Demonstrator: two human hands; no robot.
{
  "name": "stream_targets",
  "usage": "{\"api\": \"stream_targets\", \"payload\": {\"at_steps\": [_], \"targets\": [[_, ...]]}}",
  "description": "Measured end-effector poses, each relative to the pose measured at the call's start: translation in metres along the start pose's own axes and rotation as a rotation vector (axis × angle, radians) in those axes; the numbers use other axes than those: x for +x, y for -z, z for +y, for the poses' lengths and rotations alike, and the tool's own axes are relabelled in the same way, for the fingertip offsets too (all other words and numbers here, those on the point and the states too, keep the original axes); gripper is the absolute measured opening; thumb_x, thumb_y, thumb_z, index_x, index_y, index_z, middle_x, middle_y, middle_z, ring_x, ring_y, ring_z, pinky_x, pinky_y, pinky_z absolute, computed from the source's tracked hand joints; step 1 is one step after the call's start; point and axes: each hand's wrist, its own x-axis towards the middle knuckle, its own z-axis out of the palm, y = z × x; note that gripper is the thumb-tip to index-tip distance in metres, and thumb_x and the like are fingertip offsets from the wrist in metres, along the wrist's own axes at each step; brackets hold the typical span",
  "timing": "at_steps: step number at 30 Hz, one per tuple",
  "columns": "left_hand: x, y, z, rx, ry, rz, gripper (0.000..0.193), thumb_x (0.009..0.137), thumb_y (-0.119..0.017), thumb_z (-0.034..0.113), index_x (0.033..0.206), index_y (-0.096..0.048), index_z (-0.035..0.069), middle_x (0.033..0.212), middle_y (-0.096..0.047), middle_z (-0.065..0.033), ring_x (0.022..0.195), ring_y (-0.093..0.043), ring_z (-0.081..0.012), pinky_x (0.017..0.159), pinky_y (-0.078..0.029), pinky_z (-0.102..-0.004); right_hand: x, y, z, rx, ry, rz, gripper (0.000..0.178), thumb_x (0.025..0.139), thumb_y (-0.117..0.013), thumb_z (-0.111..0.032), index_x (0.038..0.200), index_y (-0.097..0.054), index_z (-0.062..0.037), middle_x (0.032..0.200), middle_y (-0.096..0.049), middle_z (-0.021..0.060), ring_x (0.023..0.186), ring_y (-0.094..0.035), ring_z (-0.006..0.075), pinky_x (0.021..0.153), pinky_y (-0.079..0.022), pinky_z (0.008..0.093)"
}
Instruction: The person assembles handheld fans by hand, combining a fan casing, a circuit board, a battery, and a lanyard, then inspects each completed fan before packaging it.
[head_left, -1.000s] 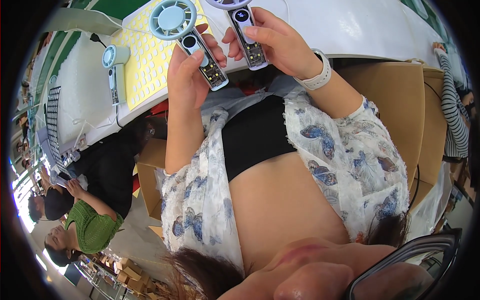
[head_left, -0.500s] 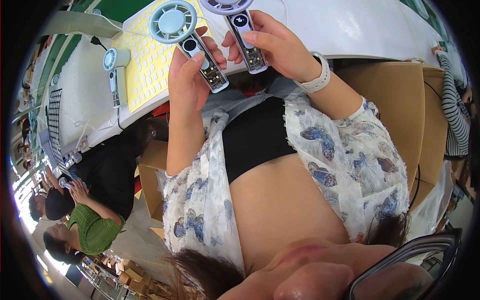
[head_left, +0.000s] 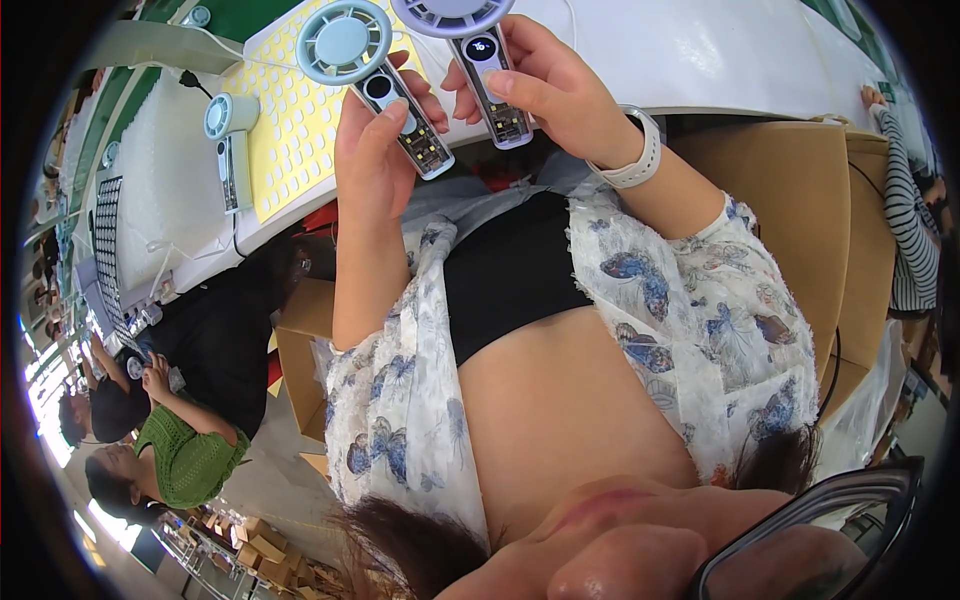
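My left hand (head_left: 375,145) is closed around a light blue handheld fan (head_left: 343,42), its thumb on the button panel below a dark round display. The clear handle shows a circuit board inside. In my right hand (head_left: 548,85) is a purple handheld fan (head_left: 492,95), the thumb on its panel under a round display with lit marks. The top of the purple fan's head is cut off by the frame's upper edge. Both fans are held up side by side at the table's near edge, tilted, with their heads pointing away from me.
A yellow sheet of white oval stickers (head_left: 290,150) lies on the white table (head_left: 680,60). Another light blue fan (head_left: 232,165) stands at its left. Cardboard boxes (head_left: 780,190) flank me. A co-worker in a green top (head_left: 190,455) is at the left; a striped sleeve (head_left: 905,220) shows at the right.
The purple fan has tipped slightly and shifted a little left, its head lower in view. The light blue fan has risen slightly. The green-topped co-worker's hands have moved a little.
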Motion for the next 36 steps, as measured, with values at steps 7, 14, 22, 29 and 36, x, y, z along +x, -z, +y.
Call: {"api": "stream_targets", "payload": {"at_steps": [7, 14, 22, 29, 36], "targets": [[0.009, 0.012, 0.002, 0.482, -0.063, 0.215, 0.044, 0.081, -0.065, 0.020, 0.115, -0.050, -0.003, 0.090, -0.060, -0.0108, 0.076, -0.057, -0.0165, 0.070, -0.048, -0.0291, -0.003, -0.006, -0.009, -0.009, -0.001, -0.006, 0.045, 0.091, -0.059, -0.018, 0.124, -0.039, 0.0044, 0.108, -0.059, 0.0123, 0.094, -0.061, 0.0163, 0.084, -0.050, 0.0292], [0.021, 0.038, 0.015, 1.192, -0.039, 0.423, 0.047, 0.077, -0.072, 0.027, 0.108, -0.056, -0.005, 0.086, -0.062, -0.0120, 0.071, -0.056, -0.0183, 0.071, -0.047, -0.0290, -0.004, -0.008, -0.017, 0.022, 0.003, -0.068, 0.047, 0.092, -0.059, -0.020, 0.126, -0.038, 0.0046, 0.110, -0.060, 0.0150, 0.095, -0.063, 0.0191, 0.083, -0.051, 0.0306], [0.013, 0.027, 0.016, 1.712, -0.405, 0.413, 0.052, 0.077, -0.070, 0.027, 0.116, -0.054, -0.004, 0.115, -0.052, -0.0193, 0.098, -0.051, -0.0263, 0.091, -0.040, -0.0367, -0.002, -0.006, -0.017, 0.008, -0.038, -0.145, 0.050, 0.094, -0.051, -0.031, 0.130, -0.037, 0.0005, 0.111, -0.059, 0.0153, 0.092, -0.063, 0.0200, 0.082, -0.051, 0.0314], [-0.005, -0.022, 0.006, 0.751, -0.451, -0.022, 0.046, 0.086, -0.062, 0.022, 0.123, -0.047, -0.001, 0.114, -0.050, -0.0163, 0.102, -0.050, -0.0233, 0.093, -0.039, -0.0351, -0.005, -0.020, -0.010, -0.063, 0.023, -0.102, 0.050, 0.095, -0.051, -0.032, 0.130, -0.038, 0.0014, 0.111, -0.059, 0.0143, 0.091, -0.062, 0.0172, 0.081, -0.050, 0.0300], [-0.009, -0.031, 0.001, 0.295, -0.215, 0.002, 0.044, 0.093, -0.053, 0.025, 0.124, -0.036, -0.002, 0.110, -0.054, -0.0131, 0.096, -0.055, -0.0188, 0.088, -0.043, -0.0297, 0.024, 0.015, -0.029, -0.508, -0.087, -0.191, 0.052, 0.093, -0.049, -0.039, 0.121, -0.050, 0.0048, 0.109, -0.061, 0.0212, 0.100, -0.061, 0.0291, 0.085, -0.048, 0.0360]]}}
